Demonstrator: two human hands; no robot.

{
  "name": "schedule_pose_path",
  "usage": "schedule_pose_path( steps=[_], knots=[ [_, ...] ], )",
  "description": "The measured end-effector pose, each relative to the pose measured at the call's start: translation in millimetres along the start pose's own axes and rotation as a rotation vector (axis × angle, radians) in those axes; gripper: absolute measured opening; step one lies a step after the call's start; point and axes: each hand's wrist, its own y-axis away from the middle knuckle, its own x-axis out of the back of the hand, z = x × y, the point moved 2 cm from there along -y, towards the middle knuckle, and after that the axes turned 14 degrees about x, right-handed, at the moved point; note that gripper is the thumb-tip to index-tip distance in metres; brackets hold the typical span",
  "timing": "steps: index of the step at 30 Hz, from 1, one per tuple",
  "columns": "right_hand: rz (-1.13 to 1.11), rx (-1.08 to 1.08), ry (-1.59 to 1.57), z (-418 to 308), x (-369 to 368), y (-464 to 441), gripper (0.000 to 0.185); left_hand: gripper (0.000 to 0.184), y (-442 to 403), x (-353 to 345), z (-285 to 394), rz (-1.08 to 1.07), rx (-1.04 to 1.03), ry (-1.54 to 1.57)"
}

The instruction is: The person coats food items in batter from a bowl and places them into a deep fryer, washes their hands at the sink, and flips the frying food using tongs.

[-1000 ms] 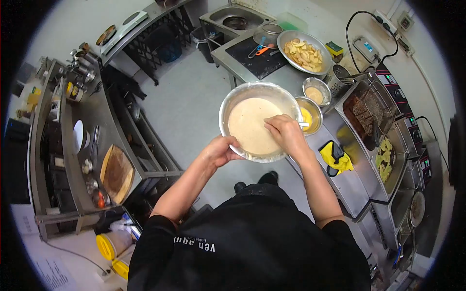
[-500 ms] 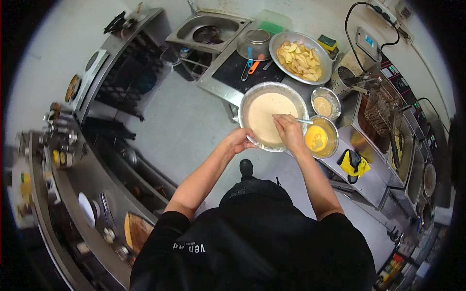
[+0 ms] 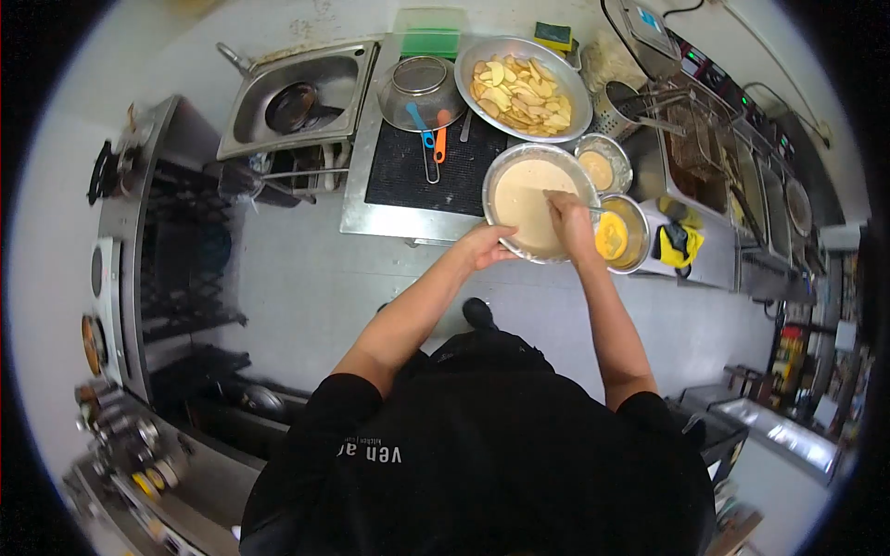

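Note:
A metal bowl of pale batter (image 3: 533, 206) is above the counter's front edge. My left hand (image 3: 487, 246) grips its near left rim, the thumb over the edge. My right hand (image 3: 572, 225) is closed over the bowl's right side around a utensil, whose handle (image 3: 596, 209) sticks out to the right; its lower end is hidden. Just right of the bowl are a small bowl with pale mixture (image 3: 598, 169) and a metal bowl with yellow liquid (image 3: 613, 235). Behind it stands a large bowl of sliced potatoes (image 3: 522, 95).
On the black mat (image 3: 385, 176) lie a strainer (image 3: 420, 81), a blue-handled tool (image 3: 422, 129) and an orange-handled tool (image 3: 440, 140). A sink (image 3: 329, 83) with a pan is at the left. Fryers (image 3: 697, 167) and a yellow-black cloth (image 3: 680, 245) are at the right.
The view has turned toward the sink and counter. My hands have carried the batter bowl closer to the potato bowl and the small bowls. Both hands keep their hold.

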Motion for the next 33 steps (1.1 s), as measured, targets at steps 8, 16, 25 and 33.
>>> schedule_pose_path(
  steps=[8, 16, 25, 33],
  knots=[
    [0.142, -0.292, 0.171, -53.9, -11.3, -27.8, 0.022, 0.059, 75.8, 41.0, 36.5, 0.184, 0.131, -0.283],
    [0.511, -0.591, -0.947, -126.4, -94.1, -147.4, 0.025, 0.026, 120.6, 106.4, 171.2, 0.250, -0.274, -0.013],
    [0.229, -0.483, -1.294, -194.5, -229.7, -349.5, 0.025, 0.017, 199.7, 328.1, 375.5, 0.862, -0.747, -0.111],
    [0.197, -0.703, -1.422, -243.9, -400.7, -490.3, 0.025, 0.040, 231.8, 494.8, 601.3, 1.284, -1.125, -0.891]
  ],
)
